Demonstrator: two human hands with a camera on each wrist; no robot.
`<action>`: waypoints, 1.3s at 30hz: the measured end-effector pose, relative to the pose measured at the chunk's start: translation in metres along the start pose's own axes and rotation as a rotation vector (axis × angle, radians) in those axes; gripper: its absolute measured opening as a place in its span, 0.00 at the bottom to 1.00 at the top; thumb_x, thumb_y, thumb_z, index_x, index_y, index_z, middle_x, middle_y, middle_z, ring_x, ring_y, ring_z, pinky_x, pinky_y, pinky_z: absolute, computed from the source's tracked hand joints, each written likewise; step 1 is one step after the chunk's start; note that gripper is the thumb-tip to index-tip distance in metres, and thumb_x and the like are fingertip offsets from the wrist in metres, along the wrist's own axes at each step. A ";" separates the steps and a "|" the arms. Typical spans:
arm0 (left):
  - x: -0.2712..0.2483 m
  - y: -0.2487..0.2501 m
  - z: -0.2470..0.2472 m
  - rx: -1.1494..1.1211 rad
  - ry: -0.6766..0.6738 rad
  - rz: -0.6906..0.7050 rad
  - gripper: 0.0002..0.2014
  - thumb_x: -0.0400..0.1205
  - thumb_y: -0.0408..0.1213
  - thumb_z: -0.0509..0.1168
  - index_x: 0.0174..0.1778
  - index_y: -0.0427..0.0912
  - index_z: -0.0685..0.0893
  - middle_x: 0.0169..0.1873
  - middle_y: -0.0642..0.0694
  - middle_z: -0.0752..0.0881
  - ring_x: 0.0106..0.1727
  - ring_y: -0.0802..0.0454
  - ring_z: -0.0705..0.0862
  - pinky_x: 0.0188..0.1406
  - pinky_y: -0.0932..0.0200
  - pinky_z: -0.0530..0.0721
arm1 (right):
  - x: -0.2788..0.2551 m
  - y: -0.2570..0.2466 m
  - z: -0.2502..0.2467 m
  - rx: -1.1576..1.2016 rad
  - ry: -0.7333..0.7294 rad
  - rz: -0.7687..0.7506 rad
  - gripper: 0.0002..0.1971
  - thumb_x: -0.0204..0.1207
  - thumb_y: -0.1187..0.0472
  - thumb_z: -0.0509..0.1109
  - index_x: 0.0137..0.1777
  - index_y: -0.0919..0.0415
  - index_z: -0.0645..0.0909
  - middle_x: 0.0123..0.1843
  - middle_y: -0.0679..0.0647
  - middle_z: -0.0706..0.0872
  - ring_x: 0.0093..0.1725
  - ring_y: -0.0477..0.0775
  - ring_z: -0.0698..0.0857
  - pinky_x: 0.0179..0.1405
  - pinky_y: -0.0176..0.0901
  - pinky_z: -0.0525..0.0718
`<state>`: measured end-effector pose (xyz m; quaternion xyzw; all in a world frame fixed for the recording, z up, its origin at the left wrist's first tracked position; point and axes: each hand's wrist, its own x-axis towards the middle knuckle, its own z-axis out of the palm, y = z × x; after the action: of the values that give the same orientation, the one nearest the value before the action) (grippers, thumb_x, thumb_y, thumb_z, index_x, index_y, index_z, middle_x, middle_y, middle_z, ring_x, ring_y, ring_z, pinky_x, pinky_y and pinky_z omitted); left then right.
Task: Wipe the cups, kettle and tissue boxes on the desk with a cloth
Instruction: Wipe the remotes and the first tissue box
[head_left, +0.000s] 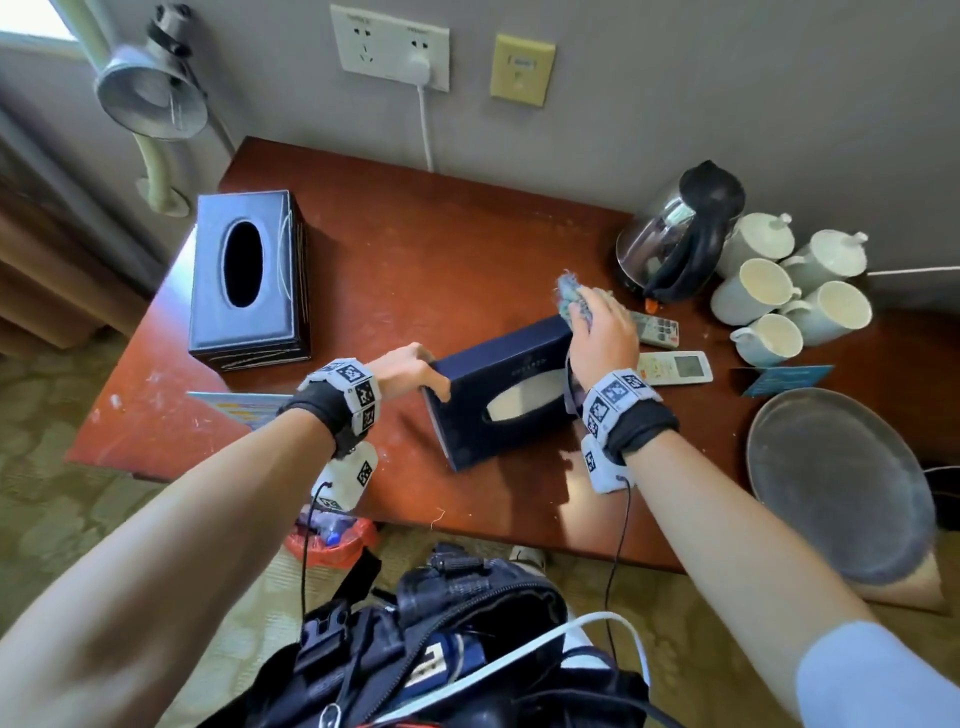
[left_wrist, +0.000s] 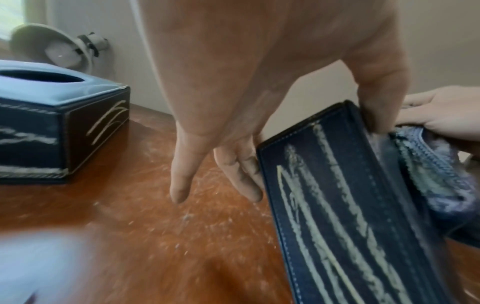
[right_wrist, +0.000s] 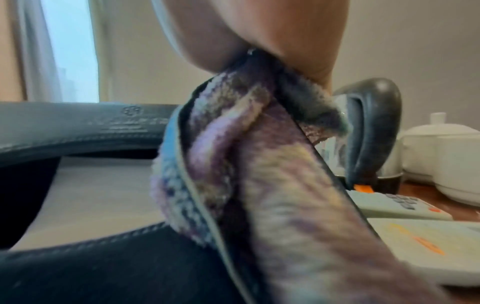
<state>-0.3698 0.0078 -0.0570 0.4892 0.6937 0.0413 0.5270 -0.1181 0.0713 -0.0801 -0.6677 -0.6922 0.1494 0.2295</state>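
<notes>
The bench (head_left: 467, 234) is glossy reddish wood (scuffed, dusty). The kettle (head_left: 660, 244) is shiny metal. The cloth (right_wrist: 259, 164) looks fluffy.

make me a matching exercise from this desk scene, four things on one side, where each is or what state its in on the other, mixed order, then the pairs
Things:
1. cloth
2. flat tissue box
3. tall tissue box
4. kettle

States:
A. stands untouched at the desk's far left
B. bunched in the right hand
C. beside the white cups
D. tilted, gripped at one end by the left hand

Pairs: 1-B, 2-D, 3-A, 4-C
</notes>
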 end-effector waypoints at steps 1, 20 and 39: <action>0.002 0.009 0.001 0.021 -0.004 0.006 0.34 0.55 0.50 0.73 0.56 0.39 0.79 0.58 0.41 0.82 0.57 0.44 0.78 0.58 0.50 0.76 | 0.003 0.003 -0.005 0.034 0.000 0.036 0.19 0.88 0.58 0.59 0.75 0.59 0.77 0.77 0.58 0.78 0.77 0.62 0.73 0.79 0.56 0.67; 0.039 0.128 0.042 0.447 0.008 0.097 0.34 0.75 0.56 0.74 0.75 0.46 0.75 0.65 0.43 0.83 0.62 0.43 0.82 0.63 0.48 0.82 | 0.011 0.026 -0.046 0.322 -0.110 0.094 0.19 0.88 0.53 0.61 0.76 0.56 0.77 0.75 0.51 0.80 0.74 0.52 0.77 0.72 0.38 0.68; 0.011 0.096 0.032 -0.241 0.349 0.341 0.38 0.69 0.34 0.82 0.69 0.38 0.67 0.60 0.45 0.77 0.60 0.46 0.79 0.57 0.55 0.77 | 0.067 -0.023 -0.137 0.479 0.142 0.041 0.20 0.85 0.52 0.64 0.74 0.57 0.79 0.69 0.54 0.84 0.70 0.52 0.80 0.71 0.41 0.75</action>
<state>-0.2832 0.0509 -0.0238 0.5181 0.6717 0.2955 0.4394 -0.0670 0.1233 0.0558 -0.6171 -0.6055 0.2666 0.4260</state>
